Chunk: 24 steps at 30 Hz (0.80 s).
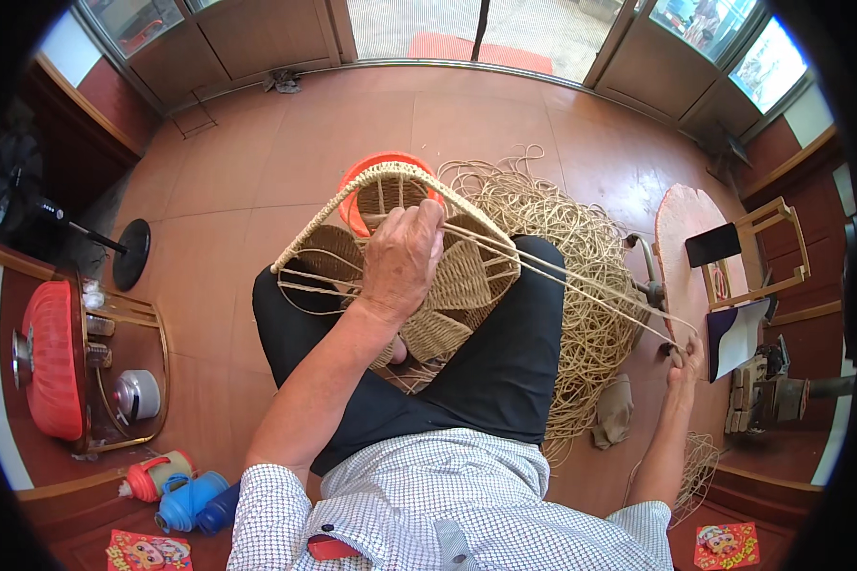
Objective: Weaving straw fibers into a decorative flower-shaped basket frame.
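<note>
A half-woven piece of tan cord on a curved, cord-wrapped frame [328,211] lies across my thighs, its arched edge pointing away from me. My left hand [400,257] is closed over the strands at the middle of the frame; its fingertips are partly hidden. Stretched out to the right, my right hand [684,362] grips the far ends of the cord [581,285], and the strands run taut between both hands. Below the frame, woven panels [462,276] show between my knees; how they join the frame I cannot tell.
A big heap of loose cord [590,328] lies right of my legs. Beyond the frame stands an orange-red bucket [357,186]. To the right are a round pink tabletop [681,224] and a wooden chair [757,252]; to the left, a small rack [162,357] with a kettle [136,393].
</note>
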Tool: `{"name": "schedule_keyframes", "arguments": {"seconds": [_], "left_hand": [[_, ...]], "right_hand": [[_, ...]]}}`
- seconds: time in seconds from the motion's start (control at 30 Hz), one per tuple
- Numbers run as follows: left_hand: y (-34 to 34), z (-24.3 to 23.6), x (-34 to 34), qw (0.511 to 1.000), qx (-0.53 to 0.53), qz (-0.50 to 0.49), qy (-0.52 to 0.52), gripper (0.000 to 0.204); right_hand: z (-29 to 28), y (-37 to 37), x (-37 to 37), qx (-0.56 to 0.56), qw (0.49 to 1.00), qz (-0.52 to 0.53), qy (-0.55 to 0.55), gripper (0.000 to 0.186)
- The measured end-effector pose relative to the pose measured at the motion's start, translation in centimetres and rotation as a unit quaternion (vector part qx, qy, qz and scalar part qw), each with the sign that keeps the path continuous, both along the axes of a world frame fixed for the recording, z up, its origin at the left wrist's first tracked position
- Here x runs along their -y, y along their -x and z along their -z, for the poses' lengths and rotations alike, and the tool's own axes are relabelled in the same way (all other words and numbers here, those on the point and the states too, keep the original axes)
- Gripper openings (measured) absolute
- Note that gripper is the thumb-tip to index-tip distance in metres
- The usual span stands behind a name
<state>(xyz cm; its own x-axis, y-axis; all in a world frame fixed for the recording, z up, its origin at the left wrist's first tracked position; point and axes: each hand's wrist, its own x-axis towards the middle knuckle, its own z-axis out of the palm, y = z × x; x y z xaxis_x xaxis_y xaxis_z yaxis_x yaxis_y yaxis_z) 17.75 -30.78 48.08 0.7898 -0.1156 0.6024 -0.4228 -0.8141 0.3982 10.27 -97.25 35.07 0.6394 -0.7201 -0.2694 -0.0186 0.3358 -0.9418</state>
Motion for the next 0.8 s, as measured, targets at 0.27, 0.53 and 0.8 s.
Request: {"name": "schedule_keyframes", "arguments": {"seconds": [0.27, 0.53, 0.8], "left_hand": [[-1.4, 0.9, 1.1, 0.996, -0.009, -0.061, -0.065, 0.036], [-1.1, -0.1, 2.0, 0.993, -0.091, -0.070, 0.020, 0.031], [-0.2, -0.3, 1.9, 0.984, -0.098, -0.074, 0.130, 0.024]], "right_hand": [[7.0, 7.1, 5.0, -0.131, 0.970, 0.204, 0.003, 0.029], [6.4, 5.3, -8.1, -0.231, 0.965, -0.060, 0.107, 0.055], [-6.4, -2.3, -27.4, 0.005, 0.828, -0.211, 0.520, 0.060]]}}
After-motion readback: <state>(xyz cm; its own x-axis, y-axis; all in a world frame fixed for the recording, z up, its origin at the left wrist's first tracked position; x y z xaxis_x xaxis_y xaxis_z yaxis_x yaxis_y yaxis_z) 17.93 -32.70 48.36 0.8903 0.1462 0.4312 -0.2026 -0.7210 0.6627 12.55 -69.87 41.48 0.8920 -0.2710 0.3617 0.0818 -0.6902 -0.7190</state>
